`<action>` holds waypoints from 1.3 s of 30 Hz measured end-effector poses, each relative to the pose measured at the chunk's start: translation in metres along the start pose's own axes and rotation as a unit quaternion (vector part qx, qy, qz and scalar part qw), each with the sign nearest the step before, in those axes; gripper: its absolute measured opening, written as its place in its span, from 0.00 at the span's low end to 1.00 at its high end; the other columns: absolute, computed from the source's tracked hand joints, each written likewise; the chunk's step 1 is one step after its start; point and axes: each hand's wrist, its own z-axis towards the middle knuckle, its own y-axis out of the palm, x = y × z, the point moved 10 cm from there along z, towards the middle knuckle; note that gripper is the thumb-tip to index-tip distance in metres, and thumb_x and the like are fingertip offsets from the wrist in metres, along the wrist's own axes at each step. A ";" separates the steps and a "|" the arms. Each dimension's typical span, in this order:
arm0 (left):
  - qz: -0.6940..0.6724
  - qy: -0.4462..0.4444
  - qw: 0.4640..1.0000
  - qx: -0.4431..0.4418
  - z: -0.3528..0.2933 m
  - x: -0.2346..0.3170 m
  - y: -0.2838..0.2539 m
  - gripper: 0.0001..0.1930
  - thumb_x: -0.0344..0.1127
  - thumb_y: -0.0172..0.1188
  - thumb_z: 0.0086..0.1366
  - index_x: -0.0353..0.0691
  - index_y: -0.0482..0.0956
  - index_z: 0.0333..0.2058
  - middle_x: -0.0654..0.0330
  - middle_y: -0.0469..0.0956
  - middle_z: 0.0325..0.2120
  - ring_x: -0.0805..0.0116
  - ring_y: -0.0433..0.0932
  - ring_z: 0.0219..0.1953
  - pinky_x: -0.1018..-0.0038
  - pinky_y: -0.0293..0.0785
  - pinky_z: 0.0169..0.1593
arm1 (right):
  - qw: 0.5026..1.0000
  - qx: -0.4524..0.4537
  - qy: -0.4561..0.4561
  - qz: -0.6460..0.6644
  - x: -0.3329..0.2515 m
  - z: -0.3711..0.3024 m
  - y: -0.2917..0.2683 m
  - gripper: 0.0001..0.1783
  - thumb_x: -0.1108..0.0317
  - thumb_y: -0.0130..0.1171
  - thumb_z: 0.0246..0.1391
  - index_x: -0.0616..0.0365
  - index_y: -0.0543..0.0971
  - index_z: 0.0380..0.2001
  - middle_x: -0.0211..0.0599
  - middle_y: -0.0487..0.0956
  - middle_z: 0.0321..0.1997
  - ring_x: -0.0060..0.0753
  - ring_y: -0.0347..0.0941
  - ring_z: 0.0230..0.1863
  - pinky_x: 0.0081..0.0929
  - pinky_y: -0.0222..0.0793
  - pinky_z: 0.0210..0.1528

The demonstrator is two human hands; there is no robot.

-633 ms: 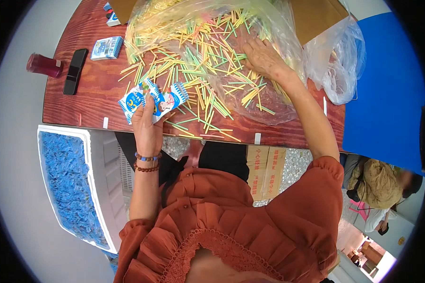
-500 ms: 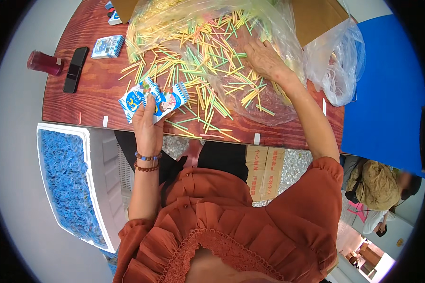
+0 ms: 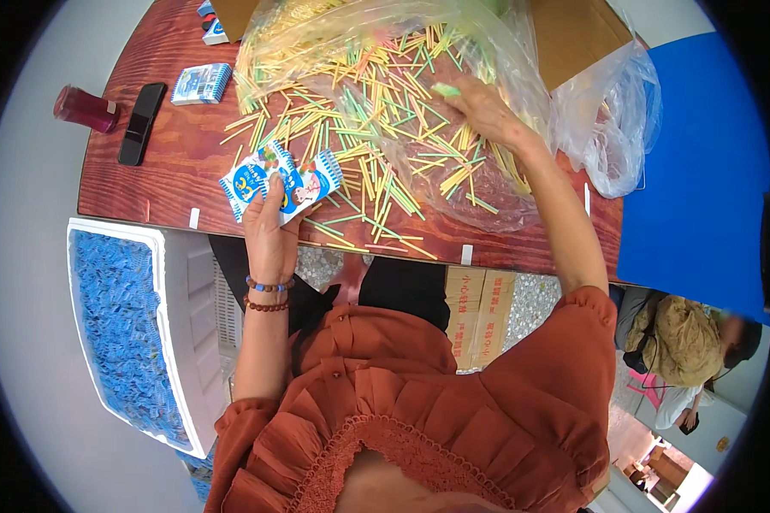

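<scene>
My left hand (image 3: 268, 214) is closed on two small blue-and-white printed packets (image 3: 298, 186), fanned out above the table's near edge, thumb on top. Across the pile of thin yellow, green and pink sticks (image 3: 376, 175) reaches my right hand (image 3: 486, 109). Its thumb and fingers are pinched together on a pale green bit (image 3: 445, 89), which looks like the ends of green sticks and is blurred. A clear plastic bag (image 3: 522, 60) lies spread under and around the pile.
On the dark red wooden table (image 3: 184, 154) are a phone (image 3: 142, 124), a dark red jar (image 3: 86, 109) and a stack of packets (image 3: 201, 84). At left stands a white foam box (image 3: 158, 291) full of blue packets. A blue surface (image 3: 701, 162) adjoins on the right; other people sit beyond.
My right hand has drawn back slightly to the right from the sticks, and a pale green bit now shows at its fingertips. My left hand keeps its packets almost still.
</scene>
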 end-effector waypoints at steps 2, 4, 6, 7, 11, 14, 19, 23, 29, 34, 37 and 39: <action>-0.001 -0.012 1.000 0.006 0.001 0.000 -0.007 0.11 0.37 0.52 0.69 0.36 0.77 0.42 0.59 0.81 0.34 0.71 0.80 0.32 0.73 0.79 0.35 | 0.985 0.011 0.080 0.149 0.016 0.001 -0.001 0.20 0.62 0.52 0.61 0.67 0.68 0.48 0.44 0.75 0.45 0.40 0.71 0.49 0.40 0.66 0.52; -0.003 -0.017 1.000 0.005 0.004 -0.003 -0.006 0.11 0.37 0.52 0.69 0.36 0.77 0.42 0.59 0.81 0.34 0.71 0.79 0.31 0.73 0.78 0.34 | 0.942 0.026 0.165 0.292 0.037 -0.003 0.003 0.19 0.62 0.51 0.62 0.67 0.69 0.47 0.40 0.76 0.41 0.36 0.73 0.45 0.37 0.69 0.50; -0.004 -0.020 1.000 0.008 0.007 -0.004 -0.006 0.12 0.37 0.52 0.69 0.36 0.77 0.42 0.59 0.81 0.33 0.72 0.79 0.30 0.74 0.77 0.34 | 0.856 0.138 0.195 0.458 0.048 0.002 -0.001 0.16 0.64 0.48 0.65 0.67 0.70 0.46 0.34 0.74 0.34 0.29 0.72 0.39 0.35 0.72 0.47; -0.007 -0.023 1.000 -0.005 0.008 -0.005 -0.003 0.11 0.37 0.53 0.69 0.37 0.77 0.41 0.59 0.81 0.34 0.71 0.79 0.32 0.73 0.77 0.35 | 0.856 0.137 0.194 0.459 0.041 0.004 -0.002 0.16 0.64 0.48 0.65 0.67 0.70 0.46 0.34 0.74 0.34 0.29 0.72 0.39 0.35 0.72 0.47; -0.023 -0.027 0.999 -0.030 0.012 -0.006 0.013 0.10 0.38 0.54 0.69 0.38 0.76 0.39 0.60 0.80 0.36 0.69 0.80 0.36 0.71 0.76 0.36 | 0.628 0.125 0.113 0.760 0.004 0.012 0.011 0.09 0.67 0.44 0.66 0.63 0.69 0.41 0.33 0.72 0.32 0.30 0.71 0.38 0.41 0.72 0.50; -0.057 -0.035 0.995 -0.068 0.017 -0.014 0.021 0.11 0.40 0.53 0.69 0.38 0.77 0.37 0.60 0.80 0.34 0.71 0.78 0.33 0.73 0.76 0.36 | 0.564 0.132 0.076 0.812 -0.019 0.014 0.014 0.09 0.66 0.42 0.67 0.60 0.69 0.40 0.33 0.73 0.34 0.33 0.72 0.39 0.43 0.69 0.54; -0.085 -0.018 0.995 -0.057 0.021 -0.019 0.042 0.13 0.42 0.52 0.69 0.37 0.78 0.34 0.60 0.80 0.31 0.73 0.77 0.31 0.75 0.75 0.35 | 0.600 0.231 0.010 0.766 -0.092 0.001 -0.011 0.09 0.63 0.42 0.67 0.55 0.69 0.38 0.35 0.74 0.33 0.41 0.74 0.45 0.45 0.63 0.58; -0.079 -0.004 0.995 -0.059 0.017 -0.011 0.047 0.14 0.42 0.52 0.70 0.36 0.77 0.34 0.59 0.80 0.32 0.73 0.77 0.31 0.75 0.74 0.35 | 0.610 0.280 -0.100 0.734 -0.152 -0.007 -0.034 0.11 0.59 0.44 0.67 0.56 0.67 0.40 0.37 0.74 0.31 0.46 0.74 0.46 0.44 0.61 0.58; -0.096 0.015 0.993 -0.070 0.013 -0.004 0.054 0.15 0.42 0.51 0.70 0.35 0.77 0.37 0.58 0.80 0.36 0.72 0.79 0.36 0.74 0.75 0.40 | 0.643 0.296 -0.124 0.696 -0.172 -0.006 -0.021 0.12 0.59 0.43 0.67 0.56 0.67 0.40 0.46 0.77 0.39 0.51 0.69 0.55 0.45 0.55 0.62; -0.150 0.040 0.984 -0.085 0.017 -0.004 0.052 0.13 0.40 0.50 0.70 0.35 0.75 0.42 0.58 0.79 0.40 0.69 0.79 0.43 0.69 0.76 0.49 | 0.718 0.250 -0.082 0.644 -0.192 -0.008 0.000 0.15 0.59 0.41 0.68 0.60 0.70 0.41 0.47 0.73 0.56 0.41 0.54 0.69 0.39 0.46 0.68; -0.161 0.047 0.982 -0.089 0.018 -0.004 0.049 0.13 0.39 0.50 0.70 0.35 0.75 0.44 0.57 0.79 0.42 0.69 0.78 0.44 0.68 0.75 0.51 | 0.722 0.251 -0.059 0.642 -0.190 -0.005 0.003 0.16 0.61 0.42 0.66 0.62 0.72 0.44 0.47 0.70 0.60 0.40 0.55 0.68 0.37 0.46 0.68; -0.168 0.037 0.982 -0.076 0.019 -0.007 0.047 0.13 0.38 0.50 0.70 0.36 0.74 0.45 0.58 0.78 0.43 0.69 0.78 0.45 0.69 0.75 0.51 | 0.710 0.263 -0.066 0.649 -0.184 -0.002 -0.002 0.19 0.62 0.42 0.65 0.64 0.73 0.49 0.46 0.68 0.62 0.40 0.58 0.66 0.34 0.47 0.68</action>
